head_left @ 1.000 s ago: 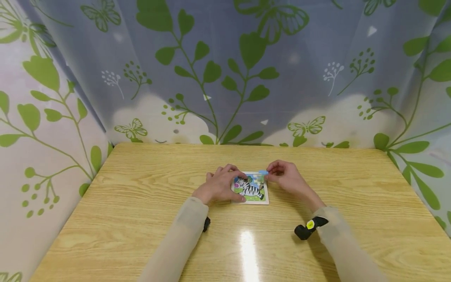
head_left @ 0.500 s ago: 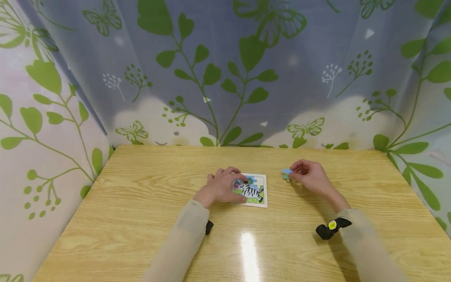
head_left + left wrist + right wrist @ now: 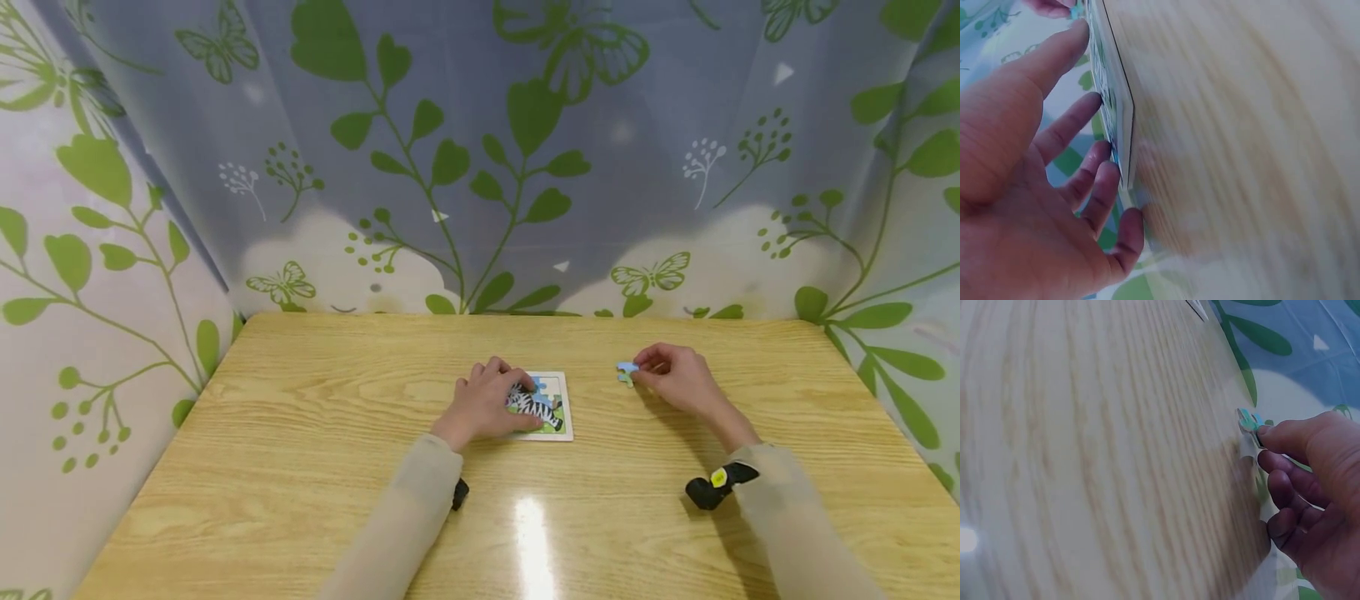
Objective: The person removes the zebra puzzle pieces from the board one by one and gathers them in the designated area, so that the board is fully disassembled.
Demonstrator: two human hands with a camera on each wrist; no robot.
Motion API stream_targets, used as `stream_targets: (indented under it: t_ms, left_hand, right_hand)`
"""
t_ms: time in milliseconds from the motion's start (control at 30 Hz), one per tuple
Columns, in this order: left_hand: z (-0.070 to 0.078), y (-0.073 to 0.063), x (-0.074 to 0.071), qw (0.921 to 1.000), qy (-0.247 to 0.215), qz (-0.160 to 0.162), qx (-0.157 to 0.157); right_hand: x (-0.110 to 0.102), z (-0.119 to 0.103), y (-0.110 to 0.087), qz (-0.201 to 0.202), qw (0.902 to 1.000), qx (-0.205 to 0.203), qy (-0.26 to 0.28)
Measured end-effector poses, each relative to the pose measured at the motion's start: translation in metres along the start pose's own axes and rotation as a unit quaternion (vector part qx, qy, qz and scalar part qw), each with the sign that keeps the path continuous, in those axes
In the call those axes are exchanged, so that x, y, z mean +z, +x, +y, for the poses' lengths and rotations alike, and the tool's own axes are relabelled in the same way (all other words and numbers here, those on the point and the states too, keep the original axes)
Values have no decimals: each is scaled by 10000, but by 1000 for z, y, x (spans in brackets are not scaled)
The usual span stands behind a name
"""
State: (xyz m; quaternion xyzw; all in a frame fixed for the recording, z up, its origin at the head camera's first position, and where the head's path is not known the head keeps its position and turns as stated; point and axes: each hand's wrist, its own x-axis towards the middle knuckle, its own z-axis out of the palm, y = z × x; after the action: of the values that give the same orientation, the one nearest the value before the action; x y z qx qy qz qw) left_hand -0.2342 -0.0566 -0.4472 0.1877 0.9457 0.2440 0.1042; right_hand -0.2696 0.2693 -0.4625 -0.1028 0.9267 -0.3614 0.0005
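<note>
To the right of the zebra puzzle [image 3: 568, 412], my right hand [image 3: 681, 382] pinched a loose piece [image 3: 626, 372], which seemed light, stiff and best taken by its edges. My left hand [image 3: 487, 406] lay spread over the puzzle's left side, fingertips touching it. Beneath was a glossy wood-grain table [image 3: 300, 425]; leaf-printed cloth [image 3: 637, 167] hung behind and to the sides.

From here, left hand [image 3: 486, 403] hides left side of zebra puzzle [image 3: 542, 409] — can't see beneath. Right hand [image 3: 684, 380] covers one edge of puzzle piece [image 3: 626, 372] — print too small.
</note>
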Motion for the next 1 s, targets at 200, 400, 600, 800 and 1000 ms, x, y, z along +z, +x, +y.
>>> stream_targets:
  t_ms: [200, 400, 600, 800, 1000]
  left_hand:
    - [6, -1, 0, 9993, -94, -76, -348]
    - [3, 4, 3, 9983, -165, -217, -516]
    - [-1, 4, 4, 9977, -332, -254, -536]
    - [-2, 4, 3, 9972, -489, -238, -522]
    - [1, 4, 2, 9962, -565, -260, -613]
  right_hand:
    - [1, 2, 2, -55, 10000, 11, -82]
    - [3, 2, 2, 35, 9999, -48, -119]
    - [7, -6, -3, 90, 9999, -136, -46]
    - [20, -25, -7, -257, 9988, -410, 90]
    - [34, -43, -8, -499, 9962, -678, 206]
